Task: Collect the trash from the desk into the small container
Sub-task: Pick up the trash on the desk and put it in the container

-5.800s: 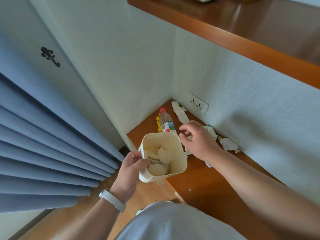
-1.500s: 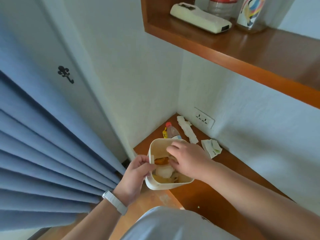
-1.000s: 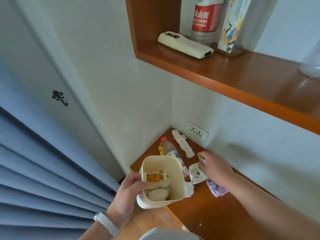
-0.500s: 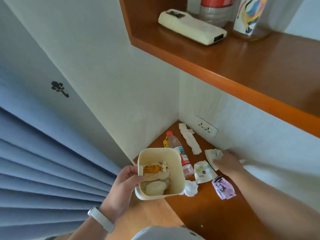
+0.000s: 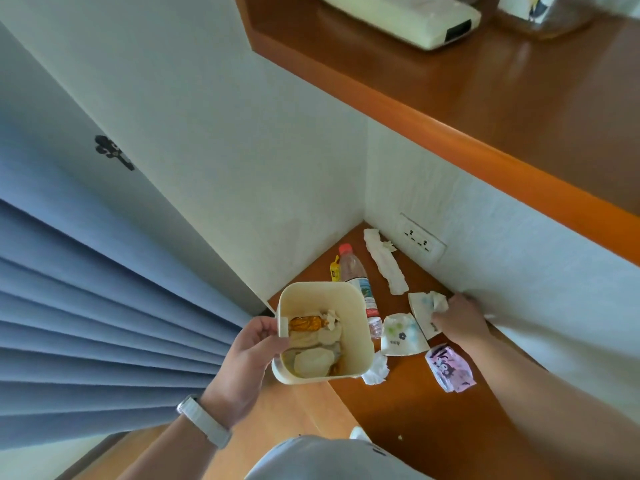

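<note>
Small container (image 5: pixel 358 323): cream, square-mouthed, mouth up, at the left edge of the desk (image 5: pixel 433 427). Gripped by the left hand (image 5: pixel 254 351), thumb over the rim tab, fingers around the outer wall. Resting on the desk or lifted: cannot be told. Contains crumpled tissues and an amber wrapper, and looks roughly half full.

Right hand (image 5: pixel 457 323): down on the desk beside the back wall, to the right of the container. Fingers curled onto the crumpled right edge of a pale paper piece (image 5: pixel 419 306), apparently pinching it. Lift not yet evident.

Key relation: paper piece lies right of and slightly beyond the container mouth, with a flower-printed wrapper (image 5: pixel 401 336) and the base of a plastic bottle (image 5: pixel 358 282) between them. Calls for a short carry leftward over that wrapper, then release above the mouth. Right hand nearer to every loose item, left hand occupied with the container.

Remaining on the desk:
- long twisted tissue (image 5: pixel 386 263), long axis running from the corner toward the right hand
- bottle, red cap toward the corner, base just beside the container's right wall
- yellow sachet (image 5: pixel 334 270), left of the bottle
- white tissue wad (image 5: pixel 375 370), against the container's near right corner
- pink wrapper (image 5: pixel 450 372), beside the right forearm
</note>
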Demonstrator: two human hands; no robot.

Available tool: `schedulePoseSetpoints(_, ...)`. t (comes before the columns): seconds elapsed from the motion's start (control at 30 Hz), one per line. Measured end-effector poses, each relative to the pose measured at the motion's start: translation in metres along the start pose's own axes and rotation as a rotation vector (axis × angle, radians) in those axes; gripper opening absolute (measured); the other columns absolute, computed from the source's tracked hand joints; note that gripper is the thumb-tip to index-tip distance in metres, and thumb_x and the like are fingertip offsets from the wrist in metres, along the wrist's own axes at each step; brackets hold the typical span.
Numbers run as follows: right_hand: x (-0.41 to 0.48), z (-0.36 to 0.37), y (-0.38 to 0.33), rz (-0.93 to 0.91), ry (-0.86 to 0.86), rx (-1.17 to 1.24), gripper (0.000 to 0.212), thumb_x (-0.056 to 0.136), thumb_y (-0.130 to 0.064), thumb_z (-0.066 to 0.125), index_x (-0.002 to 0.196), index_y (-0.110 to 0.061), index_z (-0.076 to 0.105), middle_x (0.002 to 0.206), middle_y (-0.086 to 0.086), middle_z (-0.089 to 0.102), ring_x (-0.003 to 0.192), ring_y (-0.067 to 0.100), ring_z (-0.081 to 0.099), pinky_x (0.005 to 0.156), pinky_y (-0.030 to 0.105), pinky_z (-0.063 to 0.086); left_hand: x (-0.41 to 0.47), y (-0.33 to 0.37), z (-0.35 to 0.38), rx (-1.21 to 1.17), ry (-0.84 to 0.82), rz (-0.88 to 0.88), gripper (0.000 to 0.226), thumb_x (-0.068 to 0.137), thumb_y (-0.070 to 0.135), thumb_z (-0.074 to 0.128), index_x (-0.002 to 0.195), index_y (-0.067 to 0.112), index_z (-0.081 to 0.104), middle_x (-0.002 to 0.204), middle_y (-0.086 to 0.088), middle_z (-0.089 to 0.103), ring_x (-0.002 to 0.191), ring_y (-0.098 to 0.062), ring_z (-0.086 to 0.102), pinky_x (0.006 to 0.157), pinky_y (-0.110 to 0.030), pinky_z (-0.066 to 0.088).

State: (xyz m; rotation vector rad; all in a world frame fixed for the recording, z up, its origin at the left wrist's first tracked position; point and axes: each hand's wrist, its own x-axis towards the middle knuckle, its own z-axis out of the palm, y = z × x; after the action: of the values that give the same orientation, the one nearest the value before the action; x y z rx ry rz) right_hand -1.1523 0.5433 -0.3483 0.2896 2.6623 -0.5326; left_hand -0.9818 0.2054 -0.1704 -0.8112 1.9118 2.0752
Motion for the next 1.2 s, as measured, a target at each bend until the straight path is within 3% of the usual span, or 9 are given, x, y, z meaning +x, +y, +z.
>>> schedulePoseSetpoints(0.13, -0.016, -0.008, -0.009, 0.023, 0.021, 0.175, 0.016, 0.083, -0.015, 0.065, 0.081, -0.006, 0.051, 0.065, 0.005, 0.051, 0.053, 0.014, 0.049, 0.048, 0.023, 0.038, -0.003, 0.0, -0.002, 0.024, -0.017, -0.002, 0.041, 0.072, 0.018, 0.065, 0.107, -0.002, 0.058, 0.095, -0.019, 0.069, 0.077, -0.023, 0.067, 0.074, -0.031, 0.054)
schedulePoseSetpoints(0.23, -0.027, -0.016, -0.012, 0.0, 0.081, 0.287, 0.015, 0.084, -0.012, 0.064, 0.082, -0.009, 0.05, 0.067, 0.005, 0.05, 0.058, 0.015, 0.048, 0.052, 0.024, 0.037, -0.007, -0.002, -0.004, 0.034, -0.021, 0.002, 0.041, 0.072, 0.019, 0.066, 0.107, 0.0, 0.058, 0.1, -0.023, 0.07, 0.081, -0.025, 0.067, 0.078, -0.034, 0.053)
schedulePoseSetpoints(0.53, -0.094, -0.078, -0.046, -0.193, 0.227, 0.457, 0.006, 0.09, -0.022, 0.061, 0.09, -0.017, 0.057, 0.081, 0.005, 0.061, 0.063, 0.017, 0.053, 0.053, 0.029, 0.039, -0.015, -0.003, -0.009, 0.013, -0.013, 0.01, 0.057, 0.065, 0.025, 0.074, 0.11, -0.005, 0.058, 0.11, -0.036, 0.063, 0.092, -0.036, 0.063, 0.101, -0.061, 0.046)
schedulePoseSetpoints(0.73, -0.165, -0.127, -0.106, -0.469, 0.257, 0.51, 0.009, 0.086, -0.021, 0.066, 0.087, -0.02, 0.057, 0.076, 0.0, 0.06, 0.065, 0.014, 0.054, 0.056, 0.03, 0.045, -0.018, -0.006, -0.013, 0.004, -0.038, 0.033, 0.061, 0.059, 0.034, 0.075, 0.108, 0.0, 0.06, 0.112, -0.034, 0.063, 0.091, -0.035, 0.063, 0.087, -0.046, 0.051)
schedulePoseSetpoints(0.8, -0.186, -0.134, -0.126, -0.563, 0.23, 0.493, 0.01, 0.086, -0.019, 0.068, 0.085, -0.021, 0.057, 0.072, 0.001, 0.06, 0.058, 0.01, 0.051, 0.052, 0.027, 0.045, -0.018, -0.007, -0.015, 0.014, -0.046, 0.043, 0.06, 0.06, 0.034, 0.075, 0.107, 0.0, 0.061, 0.111, -0.032, 0.065, 0.093, -0.038, 0.065, 0.091, -0.047, 0.053)
schedulePoseSetpoints(0.93, -0.204, -0.121, -0.153, -0.781, 0.26, 0.351, 0.015, 0.085, -0.023, 0.069, 0.079, -0.017, 0.056, 0.056, -0.006, 0.049, 0.045, 0.008, 0.041, 0.041, 0.018, 0.031, -0.02, -0.011, -0.019, 0.021, -0.052, 0.07, 0.046, 0.071, 0.024, 0.072, 0.109, 0.001, 0.059, 0.102, -0.022, 0.069, 0.084, -0.024, 0.069, 0.08, -0.033, 0.058)
schedulePoseSetpoints(1.07, -0.204, -0.085, -0.166, -0.904, 0.444, 0.033, 0.024, 0.081, -0.024, 0.073, 0.074, -0.016, 0.052, 0.06, -0.009, 0.047, 0.043, 0.006, 0.03, 0.038, 0.021, 0.027, -0.023, -0.01, -0.022, 0.031, -0.009, 0.094, 0.061, 0.063, 0.036, 0.081, 0.109, 0.003, 0.059, 0.1, -0.019, 0.069, 0.086, -0.028, 0.069, 0.09, -0.051, 0.056)
schedulePoseSetpoints(1.13, -0.203, -0.069, -0.17, -0.906, 0.495, -0.057, 0.026, 0.077, -0.021, 0.077, 0.073, -0.013, 0.054, 0.062, -0.001, 0.053, 0.04, 0.009, 0.031, 0.032, 0.023, 0.031, -0.026, -0.01, -0.024, 0.07, 0.003, 0.098, 0.068, 0.057, 0.043, 0.082, 0.108, 0.006, 0.059, 0.098, -0.014, 0.072, 0.09, -0.033, 0.07, 0.09, -0.055, 0.055)
schedulePoseSetpoints(1.2, -0.2, -0.057, -0.172, -0.884, 0.511, -0.088, 0.03, 0.075, -0.02, 0.079, 0.069, -0.013, 0.051, 0.058, -0.002, 0.049, 0.038, 0.012, 0.033, 0.03, 0.024, 0.033, -0.027, -0.011, -0.026, 0.105, -0.014, 0.096, 0.068, 0.058, 0.045, 0.083, 0.109, 0.007, 0.058, 0.102, -0.015, 0.074, 0.096, -0.038, 0.071, 0.091, -0.057, 0.056)
